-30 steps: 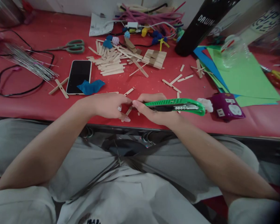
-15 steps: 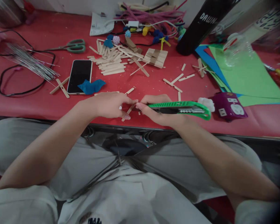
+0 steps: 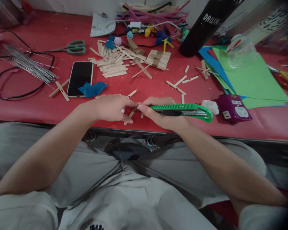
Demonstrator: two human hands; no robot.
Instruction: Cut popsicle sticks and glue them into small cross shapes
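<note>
In my right hand (image 3: 162, 113) is a green box cutter (image 3: 182, 109), gripped with its handle pointing right and its tip down between the fingers. My left hand (image 3: 112, 108) pinches a wooden craft stick (image 3: 132, 113) against the red table near its front edge. Both sets of fingertips meet at the stick's upper end, and the blade's contact there is hidden by them. A short cut piece of stick (image 3: 142, 116) lies beside my right fingers. Just behind my left hand, another stick piece (image 3: 132, 93) rests flat.
A phone (image 3: 80, 76) with blue felt (image 3: 92, 89) on it lies left of a heap of craft sticks (image 3: 112, 64). Scissors (image 3: 75, 47) and metal wires (image 3: 31, 64) are farther left. A black bottle (image 3: 199, 28), green paper (image 3: 252, 73) and a purple box (image 3: 234, 108) stand or lie right.
The whole scene has shifted slightly left in view. Both hands keep their hold on the craft stick and the box cutter, with hardly any other movement.
</note>
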